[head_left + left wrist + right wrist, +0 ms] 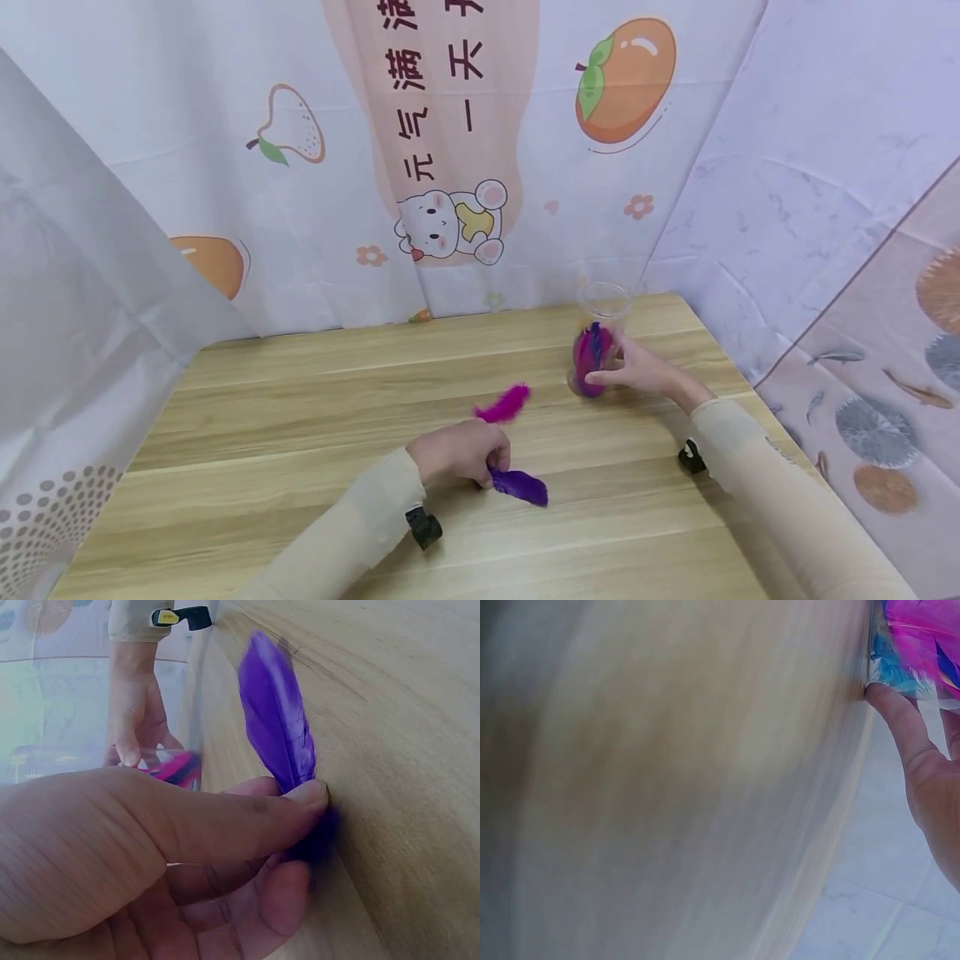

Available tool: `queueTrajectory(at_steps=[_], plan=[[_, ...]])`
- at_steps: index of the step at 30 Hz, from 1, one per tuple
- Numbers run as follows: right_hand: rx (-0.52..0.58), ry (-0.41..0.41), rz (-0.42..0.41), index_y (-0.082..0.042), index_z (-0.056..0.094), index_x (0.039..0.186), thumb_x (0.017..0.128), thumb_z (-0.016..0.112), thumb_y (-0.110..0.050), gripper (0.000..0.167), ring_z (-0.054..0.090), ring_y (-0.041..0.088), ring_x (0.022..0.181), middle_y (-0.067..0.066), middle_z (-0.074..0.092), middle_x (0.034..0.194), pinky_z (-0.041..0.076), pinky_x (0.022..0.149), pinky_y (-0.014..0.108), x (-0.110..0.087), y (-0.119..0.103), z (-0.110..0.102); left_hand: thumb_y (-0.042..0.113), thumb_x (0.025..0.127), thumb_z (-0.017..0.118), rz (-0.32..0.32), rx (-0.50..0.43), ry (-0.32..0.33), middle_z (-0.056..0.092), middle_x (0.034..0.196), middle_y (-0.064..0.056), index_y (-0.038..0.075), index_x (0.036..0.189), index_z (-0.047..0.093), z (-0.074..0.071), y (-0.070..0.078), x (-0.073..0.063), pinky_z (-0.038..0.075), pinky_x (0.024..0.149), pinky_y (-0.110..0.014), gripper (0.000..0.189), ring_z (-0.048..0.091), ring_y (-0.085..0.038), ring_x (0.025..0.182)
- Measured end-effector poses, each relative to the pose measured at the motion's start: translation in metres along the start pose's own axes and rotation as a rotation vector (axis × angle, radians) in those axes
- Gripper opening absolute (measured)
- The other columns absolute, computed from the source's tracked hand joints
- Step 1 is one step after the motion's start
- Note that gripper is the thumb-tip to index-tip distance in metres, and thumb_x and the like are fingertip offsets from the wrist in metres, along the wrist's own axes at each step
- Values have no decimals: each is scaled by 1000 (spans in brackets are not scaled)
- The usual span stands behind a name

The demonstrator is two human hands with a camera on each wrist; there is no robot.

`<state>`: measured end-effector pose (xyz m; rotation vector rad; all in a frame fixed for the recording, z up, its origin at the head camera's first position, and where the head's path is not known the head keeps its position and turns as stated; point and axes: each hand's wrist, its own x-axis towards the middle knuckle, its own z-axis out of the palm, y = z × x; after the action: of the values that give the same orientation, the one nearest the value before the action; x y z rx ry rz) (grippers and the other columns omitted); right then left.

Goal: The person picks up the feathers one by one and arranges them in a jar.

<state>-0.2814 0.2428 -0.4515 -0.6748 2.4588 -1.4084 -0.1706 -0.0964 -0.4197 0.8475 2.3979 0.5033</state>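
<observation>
My left hand [461, 450] pinches a purple feather [522, 487] between thumb and fingers, low over the table. The left wrist view shows the feather's quill end at the fingertips and its broad vane [277, 712] standing away from them. At the right, my right hand [641, 371] holds a tall clear cup [609, 315] low on its side, thumb toward the front. Magenta, purple and blue feathers [590, 360] fill its lower part; blue feathers [891, 664] also show there in the right wrist view. A loose magenta feather [506, 404] lies just beyond my left hand.
The wood-grain table [300, 400] reaches back to a printed curtain [315, 217]. Another curtain [825, 250] hangs along the right edge, close to my right arm. Black bands [424, 527] sit on both sleeved wrists.
</observation>
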Motion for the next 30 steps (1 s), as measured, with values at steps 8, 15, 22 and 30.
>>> queueTrajectory(at_steps=[8,15,22,30], plan=[[0,0,-6,-9,30,153,86,84,-20,86,50,32,120,16,55,132,36,109,58,-1,0,1,-4,78,84,2,-54,-6,61,80,7,15,87,67,2,-1,-2,49,71,-20,27,54,-5,76],[-19,-3,-14,-7,34,149,85,85,-20,83,54,31,118,15,59,129,36,109,56,-1,-1,1,-2,80,83,12,-51,-14,60,81,8,15,87,68,3,-3,-4,48,71,-21,24,53,-6,76],[-20,1,-12,-5,32,150,85,84,-19,84,53,34,119,17,58,129,37,109,58,0,0,1,1,83,82,21,-35,-19,57,78,8,16,85,67,2,-4,-5,46,70,-22,21,50,-7,74],[-10,-1,-4,-7,33,150,84,85,-20,84,54,33,119,16,59,128,37,109,57,0,0,1,0,84,80,39,-54,-21,59,77,7,16,83,66,5,-9,-5,46,69,-22,21,50,-6,72]])
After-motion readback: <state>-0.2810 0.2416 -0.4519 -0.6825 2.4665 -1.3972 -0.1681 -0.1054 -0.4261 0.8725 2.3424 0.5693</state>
